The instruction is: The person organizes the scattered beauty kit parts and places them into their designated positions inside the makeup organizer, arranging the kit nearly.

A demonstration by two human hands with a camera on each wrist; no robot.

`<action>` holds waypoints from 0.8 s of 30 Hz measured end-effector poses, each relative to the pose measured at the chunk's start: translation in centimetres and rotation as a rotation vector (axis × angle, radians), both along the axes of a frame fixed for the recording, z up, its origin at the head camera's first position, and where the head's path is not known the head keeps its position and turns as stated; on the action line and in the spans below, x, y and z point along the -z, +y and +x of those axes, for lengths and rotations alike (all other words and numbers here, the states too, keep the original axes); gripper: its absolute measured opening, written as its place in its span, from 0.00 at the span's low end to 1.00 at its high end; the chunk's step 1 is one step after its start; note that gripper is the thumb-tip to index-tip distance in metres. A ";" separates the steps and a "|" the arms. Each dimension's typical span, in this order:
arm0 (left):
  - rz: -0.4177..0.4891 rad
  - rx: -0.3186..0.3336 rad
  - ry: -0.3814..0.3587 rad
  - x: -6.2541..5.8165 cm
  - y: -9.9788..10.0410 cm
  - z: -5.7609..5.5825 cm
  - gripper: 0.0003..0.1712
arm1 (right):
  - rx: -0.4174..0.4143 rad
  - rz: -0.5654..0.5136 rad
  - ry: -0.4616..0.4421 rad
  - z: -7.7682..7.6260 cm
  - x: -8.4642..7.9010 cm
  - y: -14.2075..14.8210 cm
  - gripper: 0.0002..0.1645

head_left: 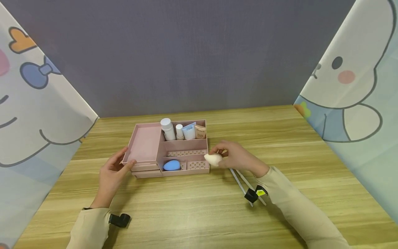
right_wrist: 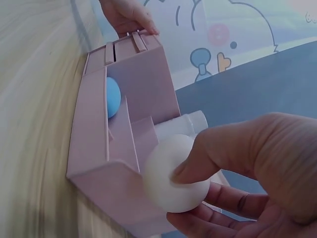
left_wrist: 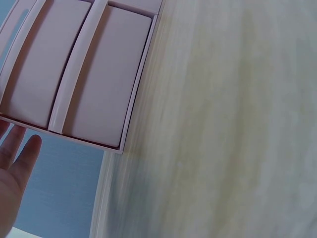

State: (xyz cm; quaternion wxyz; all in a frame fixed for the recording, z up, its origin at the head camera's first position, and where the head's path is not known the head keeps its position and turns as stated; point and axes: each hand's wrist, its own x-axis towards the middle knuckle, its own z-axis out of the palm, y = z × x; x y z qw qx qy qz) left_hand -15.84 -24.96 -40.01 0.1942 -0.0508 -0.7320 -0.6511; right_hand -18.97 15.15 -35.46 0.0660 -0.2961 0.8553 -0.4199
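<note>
A pink desktop organizer (head_left: pixel 183 146) stands on the wooden table. My left hand (head_left: pixel 113 171) grips its front left corner, thumb over the top edge and fingers along the left side. In the right wrist view, my right hand (right_wrist: pixel 257 168) pinches a white makeup sponge (right_wrist: pixel 171 173) between thumb and fingers. From the head view, this sponge hangs just at the organizer's right edge, beside the front right compartment (head_left: pixel 198 165) with its perforated floor. A blue makeup sponge (head_left: pixel 172 165) lies in the front left compartment.
In the organizer's back row stand a white bottle (head_left: pixel 168 130), a smaller white bottle (head_left: pixel 179 132), a light blue tube (head_left: pixel 189 131) and a beige BB tube (head_left: pixel 200 131). Two thin pale sticks (head_left: pixel 237 182) lie on the table under my right wrist. Two drawers (left_wrist: pixel 106 74) face forward.
</note>
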 end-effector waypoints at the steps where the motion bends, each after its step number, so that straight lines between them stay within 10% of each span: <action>1: -0.005 -0.001 -0.002 0.0 0.0 0.0 0.28 | -0.002 -0.002 0.004 0.0 -0.1 -0.2 0.22; 24: -0.056 -0.006 -0.018 0.1 -0.1 -0.3 0.28 | -0.121 0.043 0.120 -1.8 0.3 -4.2 0.24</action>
